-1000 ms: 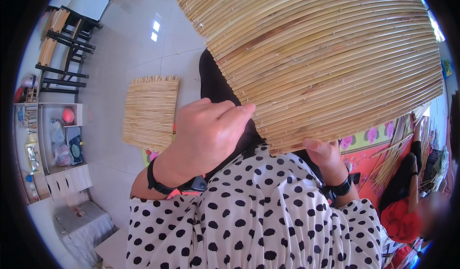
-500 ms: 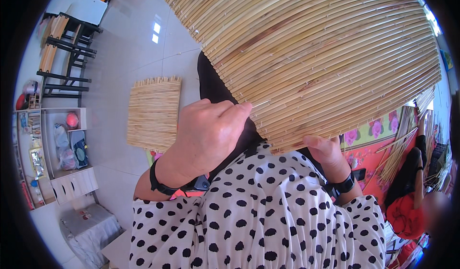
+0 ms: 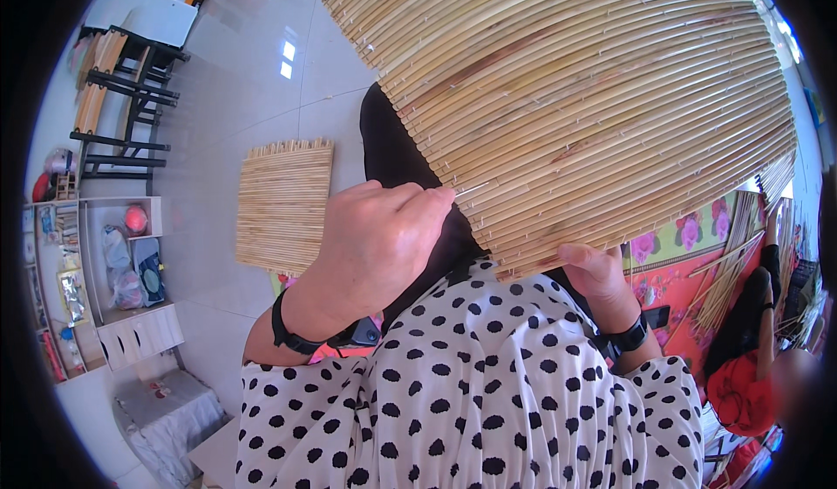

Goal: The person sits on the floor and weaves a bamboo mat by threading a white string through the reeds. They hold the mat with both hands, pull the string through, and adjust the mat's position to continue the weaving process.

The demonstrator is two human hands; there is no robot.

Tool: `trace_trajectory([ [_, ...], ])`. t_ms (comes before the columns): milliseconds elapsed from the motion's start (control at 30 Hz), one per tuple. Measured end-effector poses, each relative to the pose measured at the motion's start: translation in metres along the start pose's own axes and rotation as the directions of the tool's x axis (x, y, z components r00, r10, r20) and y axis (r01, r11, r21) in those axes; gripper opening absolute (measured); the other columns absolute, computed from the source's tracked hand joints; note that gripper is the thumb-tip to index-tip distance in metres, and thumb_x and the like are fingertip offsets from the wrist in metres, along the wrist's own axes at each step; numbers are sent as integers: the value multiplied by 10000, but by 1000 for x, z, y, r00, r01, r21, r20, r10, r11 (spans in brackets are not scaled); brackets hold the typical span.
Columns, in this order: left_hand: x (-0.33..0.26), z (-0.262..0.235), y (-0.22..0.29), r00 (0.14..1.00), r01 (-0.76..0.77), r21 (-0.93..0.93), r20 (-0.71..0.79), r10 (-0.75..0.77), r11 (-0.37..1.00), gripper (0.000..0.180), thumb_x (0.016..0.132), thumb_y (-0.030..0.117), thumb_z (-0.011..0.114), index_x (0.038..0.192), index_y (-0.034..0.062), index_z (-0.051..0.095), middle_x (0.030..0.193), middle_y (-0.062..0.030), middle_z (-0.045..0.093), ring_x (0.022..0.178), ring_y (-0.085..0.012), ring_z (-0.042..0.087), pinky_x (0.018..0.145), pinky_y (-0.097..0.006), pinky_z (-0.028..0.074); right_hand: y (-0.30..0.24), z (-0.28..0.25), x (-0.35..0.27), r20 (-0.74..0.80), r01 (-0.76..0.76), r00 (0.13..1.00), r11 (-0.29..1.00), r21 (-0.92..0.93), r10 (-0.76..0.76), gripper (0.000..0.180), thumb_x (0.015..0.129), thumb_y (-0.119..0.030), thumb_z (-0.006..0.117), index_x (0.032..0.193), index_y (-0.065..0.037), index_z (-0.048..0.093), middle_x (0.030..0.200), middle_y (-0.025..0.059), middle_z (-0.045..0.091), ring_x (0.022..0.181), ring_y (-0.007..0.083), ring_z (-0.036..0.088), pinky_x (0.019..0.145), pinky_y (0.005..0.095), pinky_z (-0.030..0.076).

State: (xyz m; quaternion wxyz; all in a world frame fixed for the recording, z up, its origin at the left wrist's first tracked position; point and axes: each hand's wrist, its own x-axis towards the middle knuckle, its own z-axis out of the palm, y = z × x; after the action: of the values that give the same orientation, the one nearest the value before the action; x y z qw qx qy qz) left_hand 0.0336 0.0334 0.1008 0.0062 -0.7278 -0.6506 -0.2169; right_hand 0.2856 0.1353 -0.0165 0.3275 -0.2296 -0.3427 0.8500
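A large mat of thin reed sticks [image 3: 584,114], bound with pale thread, lies slanted across my lap and reaches past the top of the view. At its near left edge, my left hand [image 3: 379,236] is pinched closed on a thin, pale, needle-like piece [image 3: 475,188], which slants over the sticks. I cannot make out whether it is a needle or taut thread. My right hand [image 3: 597,275] grips the mat's near edge, thumb on top, the other fingers hidden beneath.
A smaller reed mat [image 3: 283,206] lies on the tiled floor at left. Beyond it stand a shelf unit [image 3: 135,315] and folded black-legged furniture [image 3: 131,114]. At right, a person in red [image 3: 741,393] sits near loose reed sticks [image 3: 732,271] on a flowered red cloth [image 3: 671,288].
The mat's far left edge has shifted slightly to the right in the view. Both hands keep nearly the same place and hold.
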Motion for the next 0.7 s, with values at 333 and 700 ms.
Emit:
trace_trajectory([
  [333, 4, 3, 1, 1000, -7, -5, 8, 7, 1000, 160, 760, 23, 766, 902, 47, 697, 658, -37, 635, 503, -209, 547, 482, -313, 408, 1, -2, -1, -7, 7, 1000, 1000, -15, -7, 664, 736, 55, 692, 1354, 24, 454, 1296, 152, 564, 1202, 298, 566, 1016, 418, 478],
  [700, 11, -2, 11, 994, -74, 135, 94, 62, 988, 166, 737, 35, 710, 899, 40, 677, 588, -21, 525, 479, -217, 499, 463, -326, 388, -2, 8, 1, 5, 14, 1000, 1000, 17, -14, 633, 739, 94, 669, 1336, 23, 473, 1269, 146, 583, 1173, 288, 588, 1000, 409, 496],
])
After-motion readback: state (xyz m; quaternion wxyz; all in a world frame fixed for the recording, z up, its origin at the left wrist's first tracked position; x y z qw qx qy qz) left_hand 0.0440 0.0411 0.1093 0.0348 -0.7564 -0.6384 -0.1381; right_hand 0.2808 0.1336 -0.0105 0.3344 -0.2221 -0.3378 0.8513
